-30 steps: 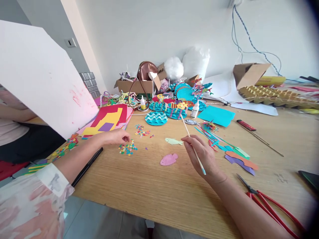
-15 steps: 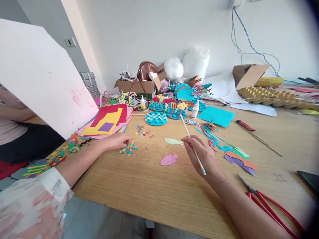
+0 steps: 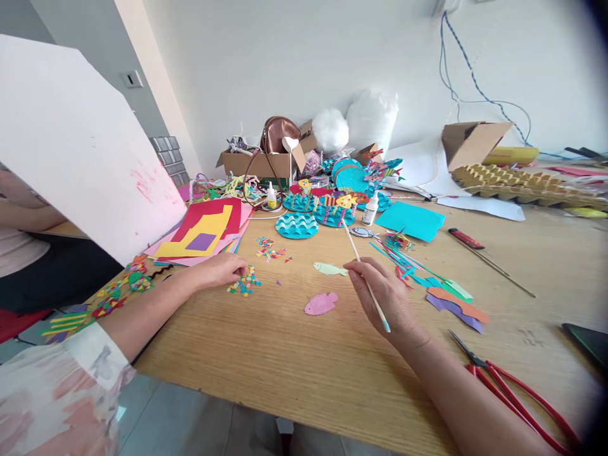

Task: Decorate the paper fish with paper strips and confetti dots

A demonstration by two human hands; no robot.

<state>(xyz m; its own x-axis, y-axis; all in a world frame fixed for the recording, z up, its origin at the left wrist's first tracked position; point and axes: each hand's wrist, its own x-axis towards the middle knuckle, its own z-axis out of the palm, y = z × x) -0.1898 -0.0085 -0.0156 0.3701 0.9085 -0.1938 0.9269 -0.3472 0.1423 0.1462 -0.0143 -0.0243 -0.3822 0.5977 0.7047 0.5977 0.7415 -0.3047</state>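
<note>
My right hand [image 3: 380,294] is closed around a thin white stick [image 3: 352,244], held pen-like, its near end tinted teal. Just left of those fingers lies a pale green paper fish [image 3: 329,269]. A pink paper fish [image 3: 321,304] rests below it on the wooden table. My left hand [image 3: 227,270] lies low with curled fingers beside a pile of small coloured paper dots [image 3: 246,282]; its fingertips are partly hidden, so I cannot make out what they hold. Small multicoloured paper scraps [image 3: 272,253] are scattered beyond the dots.
Coloured paper sheets [image 3: 199,231] are stacked behind my left hand. Red-handled scissors [image 3: 494,373] lie by my right forearm, a red cutter [image 3: 465,239] farther back. Blue wave-decorated discs [image 3: 297,226] and a glue bottle [image 3: 370,209] stand beyond. Another person sits at left behind a white board [image 3: 80,139].
The whole view has shifted very slightly. Both hands keep their poses, and the stick and the two paper fish stay in place.
</note>
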